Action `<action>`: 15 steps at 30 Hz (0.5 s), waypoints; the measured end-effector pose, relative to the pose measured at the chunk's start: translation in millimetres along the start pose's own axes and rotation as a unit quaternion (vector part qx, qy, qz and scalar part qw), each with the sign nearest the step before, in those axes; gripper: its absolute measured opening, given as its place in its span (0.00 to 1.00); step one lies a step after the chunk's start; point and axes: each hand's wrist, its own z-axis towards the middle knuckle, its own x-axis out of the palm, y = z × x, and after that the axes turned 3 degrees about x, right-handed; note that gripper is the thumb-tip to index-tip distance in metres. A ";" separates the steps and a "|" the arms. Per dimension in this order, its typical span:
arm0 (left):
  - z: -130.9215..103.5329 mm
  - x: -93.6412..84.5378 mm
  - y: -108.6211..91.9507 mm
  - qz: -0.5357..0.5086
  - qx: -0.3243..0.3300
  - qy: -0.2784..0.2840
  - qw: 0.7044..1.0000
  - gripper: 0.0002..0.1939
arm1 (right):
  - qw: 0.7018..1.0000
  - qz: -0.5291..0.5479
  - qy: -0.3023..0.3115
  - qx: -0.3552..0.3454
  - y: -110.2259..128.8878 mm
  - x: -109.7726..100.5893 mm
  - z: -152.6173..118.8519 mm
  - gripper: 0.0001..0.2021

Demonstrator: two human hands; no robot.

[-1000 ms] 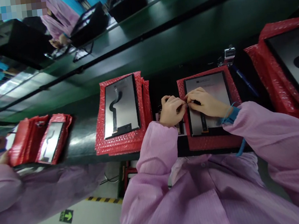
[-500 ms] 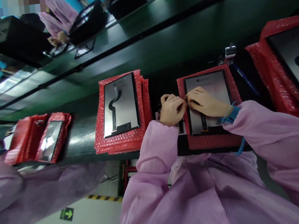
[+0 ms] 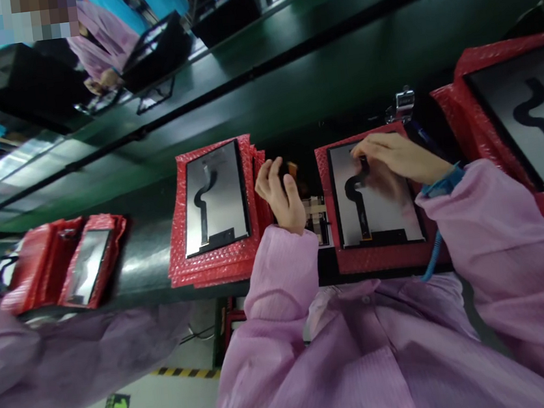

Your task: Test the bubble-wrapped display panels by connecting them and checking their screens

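A display panel (image 3: 381, 211) lies face-down on a red bubble-wrap pouch (image 3: 391, 257) in front of me, a black flex cable (image 3: 359, 204) curving up its back. My right hand (image 3: 394, 156) is over its upper part, fingertips pressed together at the cable's upper end; blur hides what they hold, if anything. My left hand (image 3: 281, 196) is raised with its fingers apart and holds nothing visible. Close to its thumb is a small amber piece (image 3: 292, 170). Left of that hand, a second display panel (image 3: 215, 200) rests on a stack of red bubble-wrap pouches (image 3: 181, 267).
At the right lies another panel (image 3: 533, 128) on red wrap. A metal tally counter (image 3: 405, 104) and a blue pen (image 3: 424, 135) sit behind my right hand. Small parts (image 3: 317, 218) lie between the pouches. Further left are smaller red pouches (image 3: 92, 260) and a co-worker's sleeve (image 3: 2, 339).
My hands have parted from the panel's left edge. The left moved left and its fingers spread; the right moved up and right, uncovering the flex cable. The view shifted slightly.
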 end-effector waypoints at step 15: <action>-118.2 -22.5 -65.8 0.046 0.130 0.263 0.955 0.37 | 0.925 -0.316 -0.208 0.039 -38.8 -15.3 23.9 0.15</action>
